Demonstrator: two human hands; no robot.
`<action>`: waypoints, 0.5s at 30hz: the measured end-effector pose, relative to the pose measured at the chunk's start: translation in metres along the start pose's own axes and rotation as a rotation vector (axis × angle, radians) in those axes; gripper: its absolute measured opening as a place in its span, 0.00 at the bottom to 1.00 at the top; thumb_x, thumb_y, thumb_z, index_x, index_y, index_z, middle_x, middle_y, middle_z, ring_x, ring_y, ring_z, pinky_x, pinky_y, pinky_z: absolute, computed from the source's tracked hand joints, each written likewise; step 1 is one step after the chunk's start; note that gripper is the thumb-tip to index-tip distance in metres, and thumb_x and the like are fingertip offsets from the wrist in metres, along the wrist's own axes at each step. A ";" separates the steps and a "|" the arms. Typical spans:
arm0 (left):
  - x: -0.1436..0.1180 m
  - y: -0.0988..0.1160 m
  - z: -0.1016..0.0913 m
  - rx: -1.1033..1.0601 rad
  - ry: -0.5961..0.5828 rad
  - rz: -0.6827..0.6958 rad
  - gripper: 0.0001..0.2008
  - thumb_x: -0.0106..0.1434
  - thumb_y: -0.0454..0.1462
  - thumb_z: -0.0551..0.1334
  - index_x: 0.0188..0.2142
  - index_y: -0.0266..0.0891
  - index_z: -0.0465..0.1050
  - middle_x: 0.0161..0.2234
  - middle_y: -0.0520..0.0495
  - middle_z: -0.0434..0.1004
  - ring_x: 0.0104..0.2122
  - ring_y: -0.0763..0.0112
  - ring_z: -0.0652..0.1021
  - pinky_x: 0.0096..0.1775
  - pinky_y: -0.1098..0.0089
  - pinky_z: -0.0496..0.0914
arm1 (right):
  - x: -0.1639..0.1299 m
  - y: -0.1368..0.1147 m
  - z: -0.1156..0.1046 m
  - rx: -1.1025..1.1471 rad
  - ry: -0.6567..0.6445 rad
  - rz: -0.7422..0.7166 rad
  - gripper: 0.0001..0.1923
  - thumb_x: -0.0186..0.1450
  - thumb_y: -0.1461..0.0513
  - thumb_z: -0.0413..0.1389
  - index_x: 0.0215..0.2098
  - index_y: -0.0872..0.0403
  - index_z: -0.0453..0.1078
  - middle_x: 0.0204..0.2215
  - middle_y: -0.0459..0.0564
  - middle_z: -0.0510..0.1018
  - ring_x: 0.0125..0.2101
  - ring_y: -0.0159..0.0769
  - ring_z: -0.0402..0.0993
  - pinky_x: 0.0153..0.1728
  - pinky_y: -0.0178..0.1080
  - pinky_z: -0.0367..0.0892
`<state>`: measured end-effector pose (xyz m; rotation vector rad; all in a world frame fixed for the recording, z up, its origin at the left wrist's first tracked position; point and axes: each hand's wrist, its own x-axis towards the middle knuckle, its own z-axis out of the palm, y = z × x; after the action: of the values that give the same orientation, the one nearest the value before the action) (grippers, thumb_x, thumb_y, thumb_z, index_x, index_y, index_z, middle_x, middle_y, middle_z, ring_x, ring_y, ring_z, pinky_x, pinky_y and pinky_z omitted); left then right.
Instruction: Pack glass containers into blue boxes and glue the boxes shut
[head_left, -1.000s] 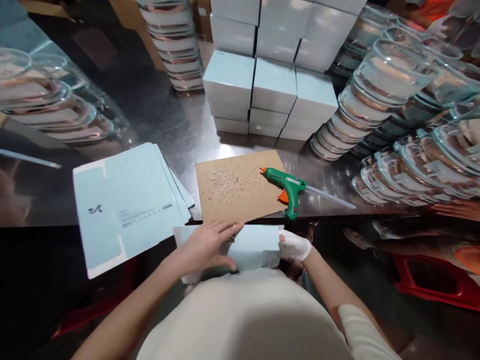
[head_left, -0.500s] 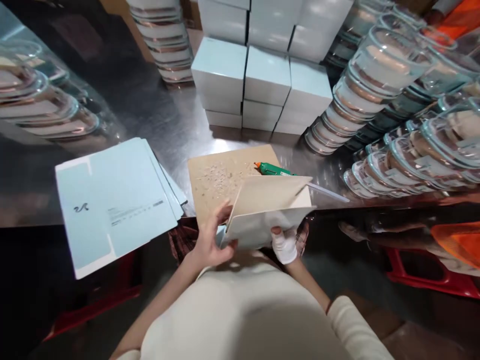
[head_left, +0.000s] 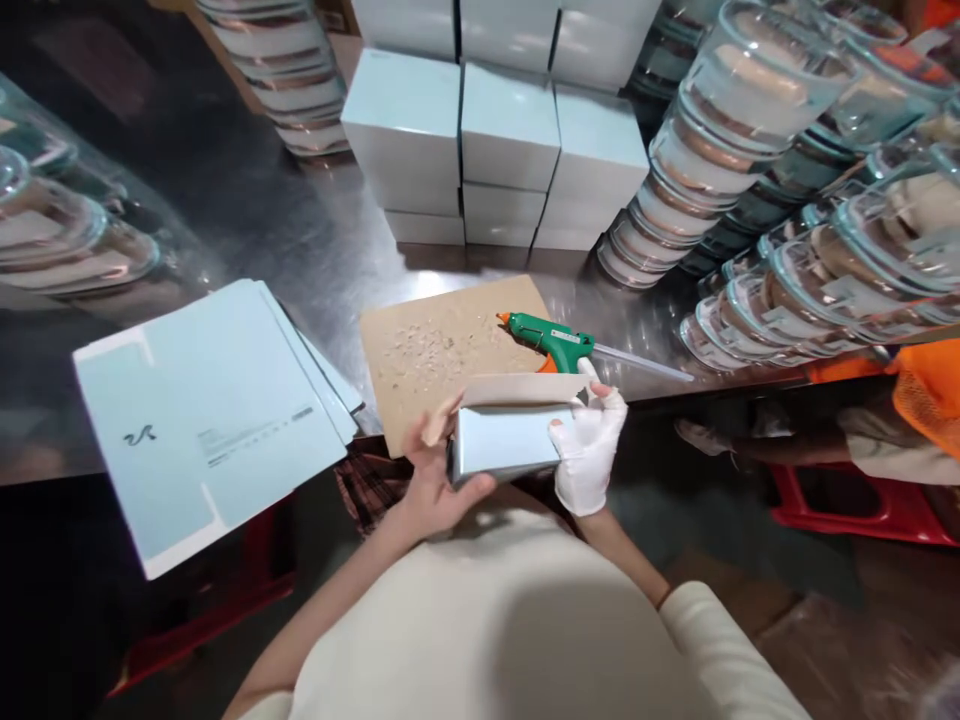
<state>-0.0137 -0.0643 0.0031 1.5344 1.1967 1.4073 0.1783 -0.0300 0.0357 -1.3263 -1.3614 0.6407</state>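
- Step: both hands form a box (head_left: 504, 438); left hand (head_left: 433, 482) grips its left end, gloved right hand (head_left: 592, 447) its right.
- Next, likely: close the flap; glue gun (head_left: 556, 345) lies just beyond on the table (head_left: 315, 240).

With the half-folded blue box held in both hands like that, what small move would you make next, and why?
Probably fold the raised flap down. The box is pinched between the left hand and the gloved right hand, its top flap stands open, and the glue gun lies untouched on the cardboard sheet.
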 end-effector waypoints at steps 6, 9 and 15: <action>0.006 0.004 -0.026 0.233 -0.060 0.153 0.13 0.63 0.45 0.73 0.46 0.45 0.82 0.46 0.42 0.81 0.44 0.60 0.82 0.46 0.65 0.76 | 0.045 0.023 -0.025 -0.224 -0.102 0.228 0.23 0.70 0.49 0.53 0.57 0.52 0.67 0.56 0.64 0.80 0.49 0.45 0.82 0.52 0.48 0.77; 0.007 0.000 -0.029 0.231 -0.040 0.038 0.15 0.64 0.49 0.72 0.45 0.44 0.82 0.45 0.42 0.81 0.47 0.57 0.81 0.49 0.61 0.75 | 0.087 0.030 -0.030 -0.604 -0.210 0.433 0.23 0.62 0.46 0.63 0.45 0.53 0.74 0.48 0.62 0.83 0.50 0.53 0.82 0.54 0.51 0.74; 0.000 -0.021 -0.020 0.161 0.055 0.004 0.22 0.65 0.57 0.67 0.44 0.43 0.80 0.44 0.42 0.80 0.50 0.55 0.78 0.54 0.56 0.73 | 0.123 0.039 -0.032 -0.295 -0.324 0.686 0.15 0.51 0.54 0.68 0.24 0.53 0.70 0.22 0.49 0.78 0.30 0.43 0.80 0.32 0.38 0.74</action>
<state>-0.0365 -0.0598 -0.0138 1.6163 1.3694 1.3923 0.2455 0.0839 0.0480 -2.0244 -1.2706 1.1875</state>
